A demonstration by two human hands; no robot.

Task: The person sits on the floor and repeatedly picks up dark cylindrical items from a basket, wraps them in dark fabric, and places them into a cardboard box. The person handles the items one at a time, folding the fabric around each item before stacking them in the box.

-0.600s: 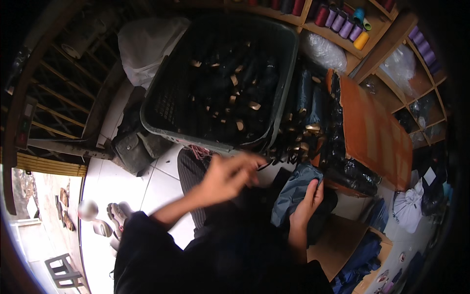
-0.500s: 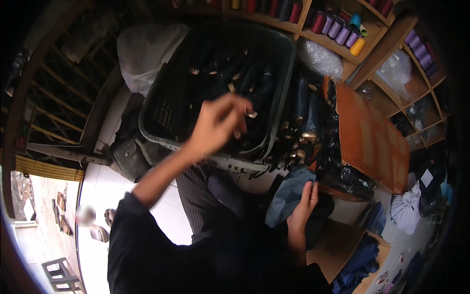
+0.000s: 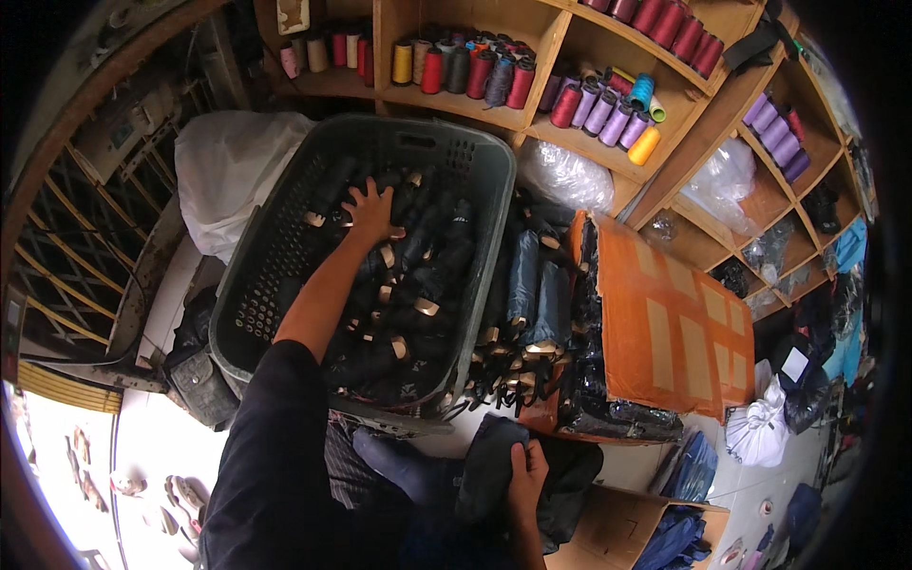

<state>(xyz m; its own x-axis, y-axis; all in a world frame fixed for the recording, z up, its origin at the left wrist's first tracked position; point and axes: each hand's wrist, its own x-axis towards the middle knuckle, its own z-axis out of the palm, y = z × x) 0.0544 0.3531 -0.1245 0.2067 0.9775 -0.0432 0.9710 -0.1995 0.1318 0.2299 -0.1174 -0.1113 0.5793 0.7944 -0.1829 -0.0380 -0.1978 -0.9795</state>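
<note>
My left hand (image 3: 370,217) reaches into a big dark plastic basket (image 3: 506,176). Its fingers are spread over dark rolled bundles (image 3: 442,261) with tan, wood-like ends, which look like folded umbrellas. None is gripped in it; whether the fingertips touch them I cannot tell. Low in the middle, above my lap, my right hand (image 3: 528,475) is closed on the edge of a dark blue-grey fabric pouch (image 3: 487,465). The thumb lies on top of the cloth, and the pouch hangs limp to its left.
Right of the basket, blue and black rolled bundles (image 3: 522,285) with black cord loops lie piled against an orange-brown carton (image 3: 665,328). Wooden shelves (image 3: 546,122) with thread spools stand behind. A white plastic bag (image 3: 228,176) is at left; an open cardboard box (image 3: 608,532) sits lower right.
My left hand has gone farther into the basket, its fingers now spread. The pouch in my right hand now hangs lower and nearer my body. The view has shifted, showing more shelves.
</note>
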